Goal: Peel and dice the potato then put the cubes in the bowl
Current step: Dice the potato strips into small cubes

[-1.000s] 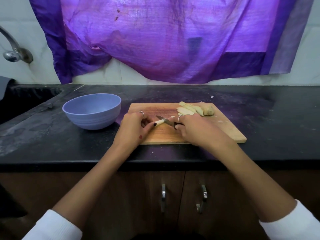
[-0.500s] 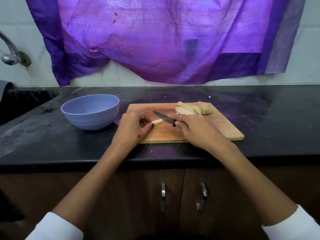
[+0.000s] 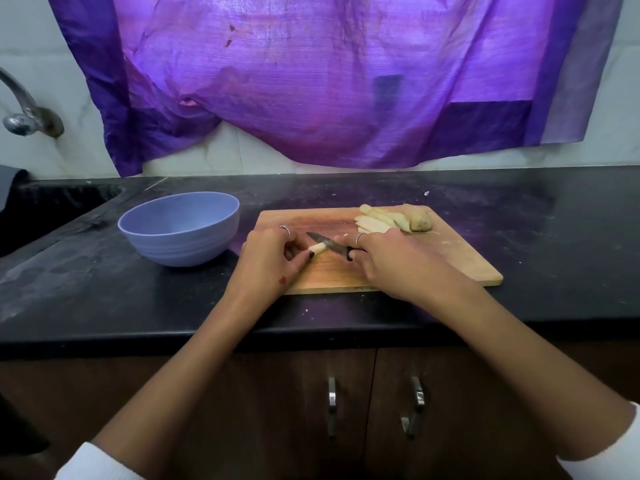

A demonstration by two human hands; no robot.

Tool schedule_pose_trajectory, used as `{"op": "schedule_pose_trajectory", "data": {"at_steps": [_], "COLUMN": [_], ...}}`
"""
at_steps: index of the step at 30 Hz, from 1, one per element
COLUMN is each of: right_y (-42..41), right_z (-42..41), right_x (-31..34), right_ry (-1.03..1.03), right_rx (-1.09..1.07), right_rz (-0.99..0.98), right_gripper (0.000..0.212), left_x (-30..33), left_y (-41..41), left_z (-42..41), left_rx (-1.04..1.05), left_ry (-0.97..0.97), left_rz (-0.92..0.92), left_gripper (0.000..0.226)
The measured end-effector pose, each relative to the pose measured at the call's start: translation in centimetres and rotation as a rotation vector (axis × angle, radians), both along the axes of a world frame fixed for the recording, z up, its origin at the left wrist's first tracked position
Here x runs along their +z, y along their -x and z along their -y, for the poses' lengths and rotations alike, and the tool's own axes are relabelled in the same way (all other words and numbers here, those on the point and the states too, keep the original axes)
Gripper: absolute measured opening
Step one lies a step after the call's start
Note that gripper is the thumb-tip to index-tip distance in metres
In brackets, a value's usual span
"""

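Since a second ago the knife [image 3: 327, 244] has lifted off the potato strip [image 3: 318, 249] and come back across it, so another dicing cut is, I judge, about to fall; no cubes show in the bowl [image 3: 180, 227] yet. The left hand [image 3: 268, 258] pinches the strip's near end flat on the cutting board [image 3: 450, 261]; the right hand [image 3: 391, 259] is clenched round the knife handle, blade angled left over the strip; the remaining potato strips [image 3: 379, 223] lie piled at the board's far right corner; the board rests on the desk [image 3: 519, 209].
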State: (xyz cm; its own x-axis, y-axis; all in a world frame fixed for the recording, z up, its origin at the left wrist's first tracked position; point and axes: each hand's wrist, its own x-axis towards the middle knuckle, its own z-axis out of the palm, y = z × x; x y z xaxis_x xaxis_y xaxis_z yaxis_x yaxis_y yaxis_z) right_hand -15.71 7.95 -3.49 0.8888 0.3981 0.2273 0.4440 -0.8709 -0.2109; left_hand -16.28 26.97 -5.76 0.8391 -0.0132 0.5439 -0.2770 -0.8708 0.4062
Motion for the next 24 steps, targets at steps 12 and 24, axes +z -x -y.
{"op": "schedule_pose_trajectory", "data": {"at_steps": [12,24], "right_y": [1.0,0.6], "right_z": [-0.9,-0.2], "right_x": [0.7,-0.6], "right_ry": [0.075,-0.210], "right_rx": [-0.027,-0.081], "right_rz": [-0.005,0.078], "right_gripper": [0.034,0.037], "left_x": [0.0,-0.1], "left_y": [0.4,0.6], "left_z": [0.2,0.2], "left_rx": [-0.017,0.005], "left_ry": [0.003,0.043], "left_rz": [0.017,-0.001], "left_gripper": [0.008,0.016]}}
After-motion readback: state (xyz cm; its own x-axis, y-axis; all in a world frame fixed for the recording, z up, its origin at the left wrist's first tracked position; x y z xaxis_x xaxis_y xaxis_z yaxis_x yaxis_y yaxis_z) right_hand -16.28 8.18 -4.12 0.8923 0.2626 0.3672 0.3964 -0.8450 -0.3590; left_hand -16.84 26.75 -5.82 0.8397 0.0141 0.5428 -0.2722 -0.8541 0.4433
